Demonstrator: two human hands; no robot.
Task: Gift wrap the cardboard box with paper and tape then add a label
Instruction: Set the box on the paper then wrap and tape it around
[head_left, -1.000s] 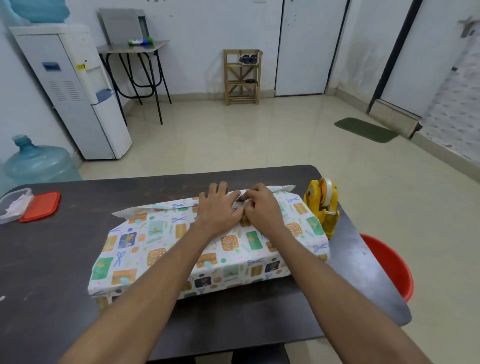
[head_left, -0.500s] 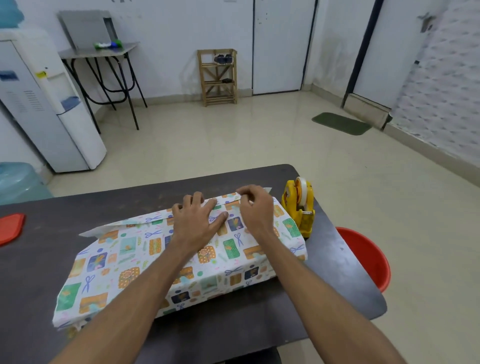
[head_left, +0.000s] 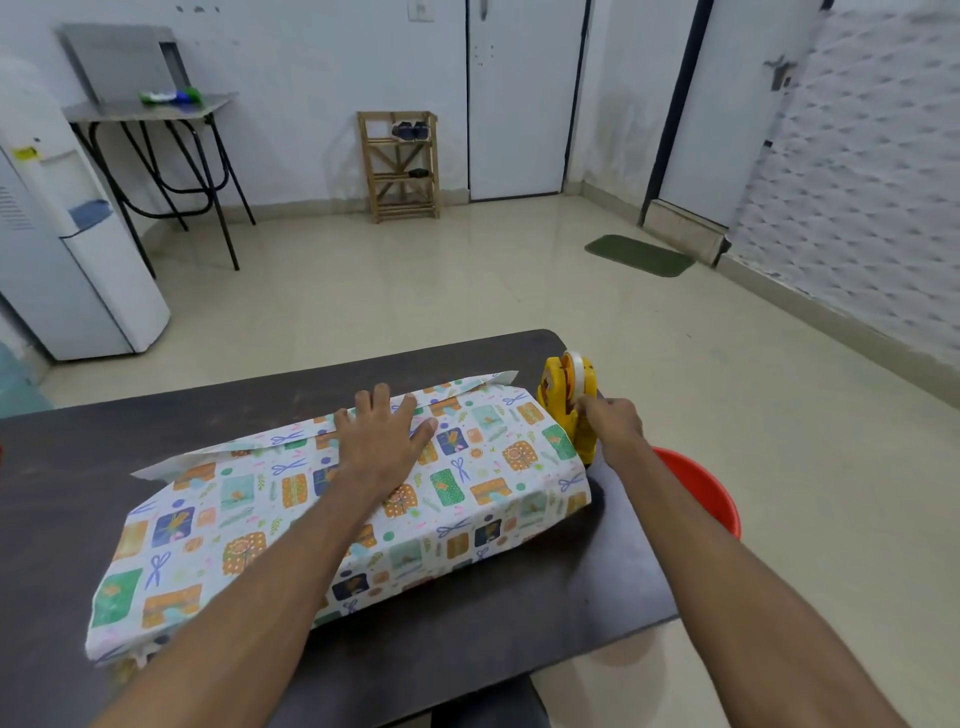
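Head view: wrapping paper (head_left: 467, 467) is pinned flat by the left hand (head_left: 382, 447), fingers spread.
Right hand (head_left: 610, 423): fingers pinched at the tape dispenser (head_left: 566, 395).
Handling: paper judged thin, springy; best held at the seam.

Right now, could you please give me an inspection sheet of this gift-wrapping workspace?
Surface: dark table, with the parcel lying across it.
Job's things: wrapped box, paper folded over the top, no tape visible on the seam; yellow tape dispenser at its right end; no label seen.
Clutter: nothing seen.
Grippers: left hand flat on the paper seam; right hand pinching at the tape dispenser.
Cables: nothing seen.
Surroundings: red bucket on the floor right of the table; water dispenser; wooden rack; green mat.
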